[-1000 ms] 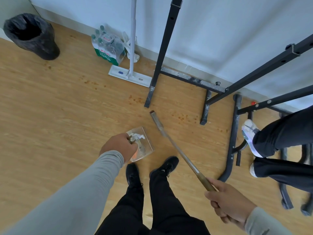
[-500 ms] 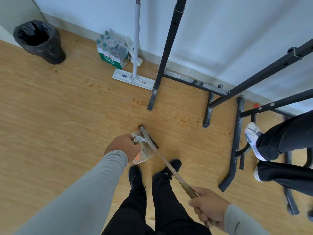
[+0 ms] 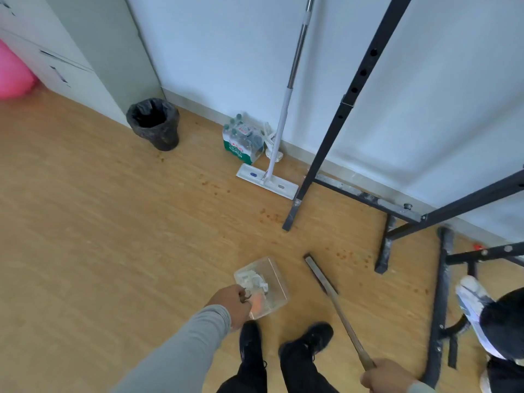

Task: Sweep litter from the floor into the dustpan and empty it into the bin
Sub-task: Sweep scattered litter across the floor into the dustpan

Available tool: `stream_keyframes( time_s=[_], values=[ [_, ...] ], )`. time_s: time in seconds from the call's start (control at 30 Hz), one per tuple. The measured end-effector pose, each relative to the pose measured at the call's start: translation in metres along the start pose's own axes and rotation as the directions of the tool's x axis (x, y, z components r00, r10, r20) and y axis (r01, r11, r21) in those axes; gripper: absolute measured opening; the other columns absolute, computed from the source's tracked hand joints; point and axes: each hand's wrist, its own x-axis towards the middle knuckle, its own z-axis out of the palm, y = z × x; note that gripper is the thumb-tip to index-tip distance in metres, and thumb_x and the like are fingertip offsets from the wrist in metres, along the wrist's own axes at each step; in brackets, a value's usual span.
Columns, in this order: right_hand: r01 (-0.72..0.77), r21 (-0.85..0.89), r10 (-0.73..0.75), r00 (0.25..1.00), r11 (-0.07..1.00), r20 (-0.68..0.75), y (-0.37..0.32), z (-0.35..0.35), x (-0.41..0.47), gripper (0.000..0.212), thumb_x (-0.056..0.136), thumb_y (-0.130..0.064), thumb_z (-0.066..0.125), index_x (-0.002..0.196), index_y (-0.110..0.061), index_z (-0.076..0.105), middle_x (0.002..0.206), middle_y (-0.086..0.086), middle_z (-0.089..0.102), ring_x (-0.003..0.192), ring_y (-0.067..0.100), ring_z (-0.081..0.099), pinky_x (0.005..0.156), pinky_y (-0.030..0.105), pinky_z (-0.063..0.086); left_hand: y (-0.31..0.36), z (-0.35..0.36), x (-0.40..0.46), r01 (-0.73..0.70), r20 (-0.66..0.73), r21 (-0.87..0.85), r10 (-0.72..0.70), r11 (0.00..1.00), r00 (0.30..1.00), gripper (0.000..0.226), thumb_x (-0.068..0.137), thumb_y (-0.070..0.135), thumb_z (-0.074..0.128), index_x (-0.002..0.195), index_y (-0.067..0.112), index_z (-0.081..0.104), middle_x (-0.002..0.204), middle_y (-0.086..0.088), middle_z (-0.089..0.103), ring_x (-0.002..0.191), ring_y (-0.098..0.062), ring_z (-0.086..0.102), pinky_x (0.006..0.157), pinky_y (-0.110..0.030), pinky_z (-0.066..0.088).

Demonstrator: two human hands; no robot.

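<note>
The broom (image 3: pixel 337 307) slants from the right hand (image 3: pixel 387 374), which grips its handle, up-left to its head on the floor. Just left, the left hand (image 3: pixel 231 303) holds the clear dustpan (image 3: pixel 262 287), white and orange litter inside. The black-lined bin (image 3: pixel 153 123) stands open by the wall. The bottle pack (image 3: pixel 242 140) label is unreadable.

A person in grey sleeves, black trousers and black shoes

The left sleeve (image 3: pixel 181 353) is light grey, long and smooth, of a soft knit with faint folds, ending in a plain cuff at the wrist of the left hand (image 3: pixel 231 303); only the cuff edge of the right sleeve (image 3: pixel 422 388) shows, the same light grey, behind the right hand (image 3: pixel 387 375); the trousers (image 3: pixel 300 373) are black and plain, both legs in view; the left shoe (image 3: pixel 251 340) and right shoe (image 3: pixel 316 337) are black, low-cut, with black laces and rounded toes.
</note>
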Motion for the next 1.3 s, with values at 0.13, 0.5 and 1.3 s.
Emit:
stream_keyframes(
  time_s=[0.13,0.5,1.3],
  values=[
    [-0.057,-0.172,0.061,0.998,0.983,0.019,-0.003,0.014,0.034,0.020,0.088,-0.018,0.055,0.106,-0.010,0.058,0.102,0.008,0.065,0.084,0.018,0.067,0.064,0.025,0.053,-0.018,-0.014,-0.018,0.031,-0.098,-0.133,-0.044,0.991,0.994,0.030,0.092,0.030,0.060,0.122,0.026,0.063,0.108,0.009,0.064,0.097,-0.015,0.062,0.086,-0.025,0.048],
    [-0.090,0.169,0.071,0.991,0.981,0.113,-0.041,-0.003,-0.040,0.017,0.098,-0.010,0.053,0.085,0.001,0.058,0.056,0.012,0.052,0.041,0.021,0.043,0.043,0.020,0.033,-0.040,-0.073,-0.064,0.003,-0.248,-0.243,-0.065,0.970,0.967,0.013,0.089,0.028,0.061,0.077,0.030,0.057,0.082,0.006,0.064,0.074,-0.014,0.059,0.066,-0.026,0.046],
    [0.103,0.656,-0.186,0.981,0.747,0.057,0.011,0.052,-0.116,0.008,0.097,-0.011,0.051,0.098,-0.005,0.055,0.062,0.007,0.057,0.043,0.012,0.052,0.040,0.021,0.043,-0.042,-0.058,-0.146,-0.091,-0.428,-0.045,0.063,0.995,0.902,0.013,0.088,0.023,0.064,0.097,0.014,0.069,0.080,-0.005,0.067,0.075,-0.028,0.063,0.067,-0.032,0.049]
  ],
)
